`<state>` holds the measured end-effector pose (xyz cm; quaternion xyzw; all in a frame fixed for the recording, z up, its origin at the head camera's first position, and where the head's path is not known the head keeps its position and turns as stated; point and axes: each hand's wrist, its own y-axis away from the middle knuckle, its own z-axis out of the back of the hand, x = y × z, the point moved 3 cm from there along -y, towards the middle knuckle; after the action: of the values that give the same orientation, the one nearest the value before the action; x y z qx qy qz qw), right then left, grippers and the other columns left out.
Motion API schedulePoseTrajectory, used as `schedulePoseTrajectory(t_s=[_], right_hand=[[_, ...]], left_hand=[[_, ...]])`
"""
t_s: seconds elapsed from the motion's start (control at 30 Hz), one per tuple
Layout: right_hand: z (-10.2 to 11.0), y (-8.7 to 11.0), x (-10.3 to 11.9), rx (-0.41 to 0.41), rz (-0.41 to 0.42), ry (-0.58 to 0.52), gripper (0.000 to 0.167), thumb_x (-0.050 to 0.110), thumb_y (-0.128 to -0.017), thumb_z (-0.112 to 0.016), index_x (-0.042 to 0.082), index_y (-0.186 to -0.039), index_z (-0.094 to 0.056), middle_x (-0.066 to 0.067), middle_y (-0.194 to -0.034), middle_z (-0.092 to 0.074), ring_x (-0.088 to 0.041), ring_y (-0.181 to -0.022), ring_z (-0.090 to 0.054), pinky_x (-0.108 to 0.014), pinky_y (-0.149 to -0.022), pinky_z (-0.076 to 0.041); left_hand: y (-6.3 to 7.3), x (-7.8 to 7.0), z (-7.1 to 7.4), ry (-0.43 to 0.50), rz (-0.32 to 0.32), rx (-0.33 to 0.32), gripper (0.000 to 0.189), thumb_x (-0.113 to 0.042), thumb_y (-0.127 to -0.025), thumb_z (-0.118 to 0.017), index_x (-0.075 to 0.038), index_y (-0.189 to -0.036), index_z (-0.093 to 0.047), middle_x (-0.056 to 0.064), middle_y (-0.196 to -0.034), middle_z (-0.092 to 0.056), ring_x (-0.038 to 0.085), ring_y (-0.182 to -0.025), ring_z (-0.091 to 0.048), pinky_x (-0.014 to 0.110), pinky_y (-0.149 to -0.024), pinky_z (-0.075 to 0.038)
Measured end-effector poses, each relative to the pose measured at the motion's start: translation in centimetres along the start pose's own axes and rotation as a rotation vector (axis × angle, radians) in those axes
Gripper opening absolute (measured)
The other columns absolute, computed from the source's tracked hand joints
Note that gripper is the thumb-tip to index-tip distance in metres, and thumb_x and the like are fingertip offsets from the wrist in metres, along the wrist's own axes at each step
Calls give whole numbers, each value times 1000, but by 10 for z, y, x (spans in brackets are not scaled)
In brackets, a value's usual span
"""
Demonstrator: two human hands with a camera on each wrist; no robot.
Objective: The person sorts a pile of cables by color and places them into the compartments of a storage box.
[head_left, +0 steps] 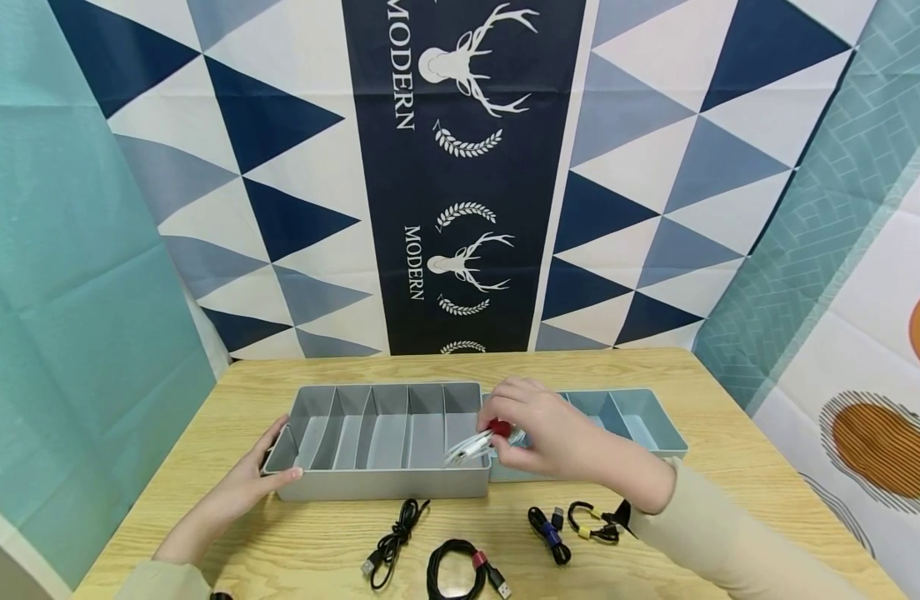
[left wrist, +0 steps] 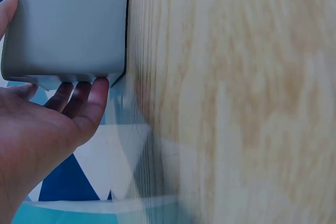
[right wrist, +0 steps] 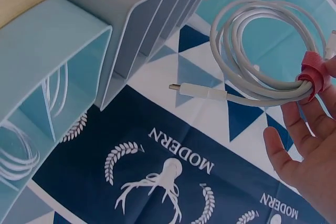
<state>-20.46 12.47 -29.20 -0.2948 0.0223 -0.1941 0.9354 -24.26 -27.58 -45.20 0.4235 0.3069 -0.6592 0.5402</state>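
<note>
My right hand (head_left: 542, 429) pinches a coiled white USB cable (right wrist: 202, 92) by its red strap (right wrist: 312, 72). In the head view the coil hangs over the seam between a grey divided organizer box (head_left: 385, 483) and a light-blue one (head_left: 520, 473). One white plug sticks out from the coil toward the boxes in the right wrist view. At the grey box's left end, my left hand (head_left: 242, 487) holds the corner. Its thumb lies on the front wall, and the other fingers reach round the end wall. The grey compartments hold nothing visible.
White coiled cables (right wrist: 16, 161) sit inside the blue box. In front of the boxes lie several black cables: one bundle (head_left: 392, 542), a coil with a red strap (head_left: 439, 567), one with a blue strap (head_left: 547, 537), one with yellow straps (head_left: 591, 527) near the right sleeve.
</note>
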Motion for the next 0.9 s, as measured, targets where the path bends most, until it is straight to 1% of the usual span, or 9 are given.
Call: schedulePoseTrajectory(t_s=[0.13,0.33,0.6,0.73,0.87,0.9], right_hand=[[8,4,-3,3,-24,9,18,9,-76,-62,17,-92,-62,11,-87,-56,-4,-79,-45,-24,-73,-40],[19,9,-7,2,-77,20,17,8,-78,-61,19,-91,-61,13,-88,-55,-3,-77,-45,-21,-67,-40],[32,19,-16,-3,-151,56,17,10,-79,-61,19,-94,-61,14,-87,-53,0,-80,-44,-21,-68,-40],[37,23,-20,-14,-165,56,17,9,-78,-63,18,-93,-61,14,-86,-53,0,-79,-43,-21,-66,-40],[42,28,-24,-35,-169,61,17,9,-78,-63,17,-92,-61,13,-86,-53,0,-79,-42,-19,-65,-40],[44,29,-25,-43,-169,63,17,8,-78,-63,17,-92,-61,13,-85,-52,0,-79,-42,-19,-66,-39]], left_hand=[[0,-1,0,-4,-1,3,89,-21,-91,-62,-15,-153,2,29,-154,-2,49,-138,-13,64,-103,-25],[1,-2,-1,-6,3,3,89,-21,-92,-62,-14,-153,2,29,-154,-2,49,-138,-14,64,-103,-25],[2,-2,-1,-10,6,-3,88,-22,-92,-62,-15,-153,1,28,-154,-2,49,-137,-15,63,-103,-26],[1,-2,0,-9,3,0,89,-21,-92,-62,-16,-153,2,28,-154,-2,49,-137,-15,63,-103,-27],[1,-1,0,-1,11,9,89,-23,-92,-62,-17,-153,3,26,-155,1,50,-138,-9,66,-102,-25],[1,-2,0,1,11,9,89,-23,-91,-62,-17,-153,2,26,-155,2,50,-139,-8,66,-103,-24]])
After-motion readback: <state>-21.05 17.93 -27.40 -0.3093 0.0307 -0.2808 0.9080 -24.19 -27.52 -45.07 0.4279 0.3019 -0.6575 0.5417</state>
